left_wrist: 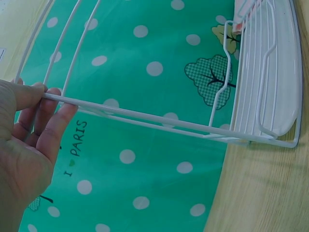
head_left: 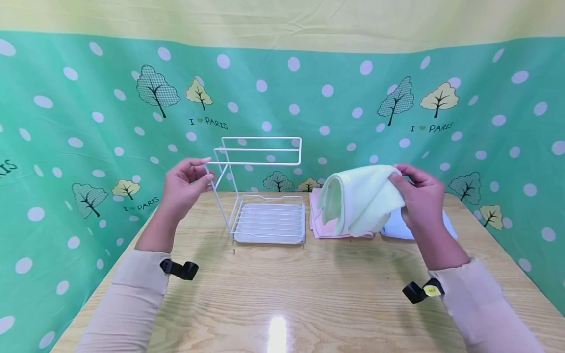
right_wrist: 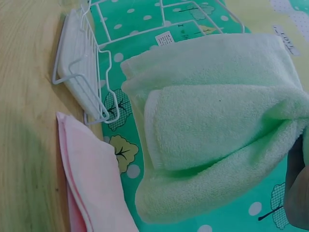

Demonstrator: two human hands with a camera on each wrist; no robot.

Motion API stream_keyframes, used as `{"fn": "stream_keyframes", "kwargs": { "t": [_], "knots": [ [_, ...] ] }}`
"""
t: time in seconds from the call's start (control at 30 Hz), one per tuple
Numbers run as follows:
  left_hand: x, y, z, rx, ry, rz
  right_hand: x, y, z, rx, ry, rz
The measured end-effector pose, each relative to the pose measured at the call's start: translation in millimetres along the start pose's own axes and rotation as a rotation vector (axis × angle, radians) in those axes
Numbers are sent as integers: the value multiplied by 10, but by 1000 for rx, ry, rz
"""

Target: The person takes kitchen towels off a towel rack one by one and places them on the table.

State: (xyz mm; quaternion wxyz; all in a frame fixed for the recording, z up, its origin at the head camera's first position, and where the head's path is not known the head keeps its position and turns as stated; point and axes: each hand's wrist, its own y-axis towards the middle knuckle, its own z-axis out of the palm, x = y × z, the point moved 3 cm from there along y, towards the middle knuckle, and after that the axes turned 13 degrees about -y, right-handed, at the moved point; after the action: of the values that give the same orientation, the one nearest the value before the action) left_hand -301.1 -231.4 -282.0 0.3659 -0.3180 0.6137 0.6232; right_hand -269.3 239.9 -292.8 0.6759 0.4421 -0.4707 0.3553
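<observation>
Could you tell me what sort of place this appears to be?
Probably a staged tabletop workspace, not a real home: a wooden table enclosed by a polka-dot backdrop, holding a white wire rack and folded towels.

The right hand (head_left: 421, 201) covers most of the pale blue cloth (head_left: 448, 226) behind it, so its shape stays unclear. The green towel (head_left: 359, 201) hides much of the pink cloth (head_left: 320, 223) beneath. In the right wrist view, the hand shows only as a dark sliver at the edge, and the small label (right_wrist: 165, 37) on the white wire rack (right_wrist: 82, 63) is too small to read. The left wrist view cuts off the left hand (left_wrist: 26, 145) and the rack's top bars.
</observation>
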Motion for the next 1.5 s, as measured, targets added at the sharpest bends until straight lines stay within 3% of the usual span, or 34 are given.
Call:
{"fn": "stream_keyframes", "kwargs": {
  "t": [0.27,0.7,1.0,1.33,1.5],
  "knots": [
    [-5,-4,4,4,1,0,-122,-141,-80,58,38,61],
    [2,-10,4,2,17,1,-317,-347,-107,123,-29,140],
    [25,6,-9,4,-36,8,-366,-477,-8,191,-3,132],
    [41,8,-20,4,-52,12,-447,-651,54,253,-57,225],
    [41,9,-24,4,-46,6,-517,-668,-10,235,-97,244]
  ]
}}
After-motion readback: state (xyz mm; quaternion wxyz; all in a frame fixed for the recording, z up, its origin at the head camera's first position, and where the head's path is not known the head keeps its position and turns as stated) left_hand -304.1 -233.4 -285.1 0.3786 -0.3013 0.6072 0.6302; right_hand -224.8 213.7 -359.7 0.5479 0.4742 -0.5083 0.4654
